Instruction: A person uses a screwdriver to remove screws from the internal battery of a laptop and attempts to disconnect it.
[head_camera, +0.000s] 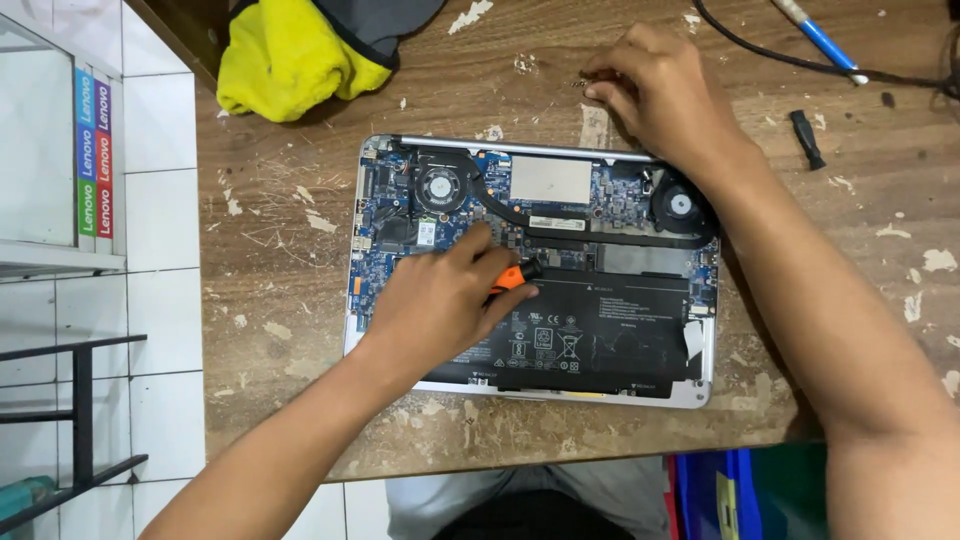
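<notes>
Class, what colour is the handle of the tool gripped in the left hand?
Orange handle, black at its end, in the left hand; head view.

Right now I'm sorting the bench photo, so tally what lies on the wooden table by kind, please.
Opened laptop: 1
Orange-handled screwdriver, in the left hand: 1
Black screwdriver bit: 1
Blue-and-white pen: 1
Yellow cloth: 1
Black cable: 1
Total: 6
The right hand pinches something too small to tell.

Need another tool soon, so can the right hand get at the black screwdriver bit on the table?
Probably yes: the right hand rests on the table, and bare wood lies between it and the black bit.
</notes>
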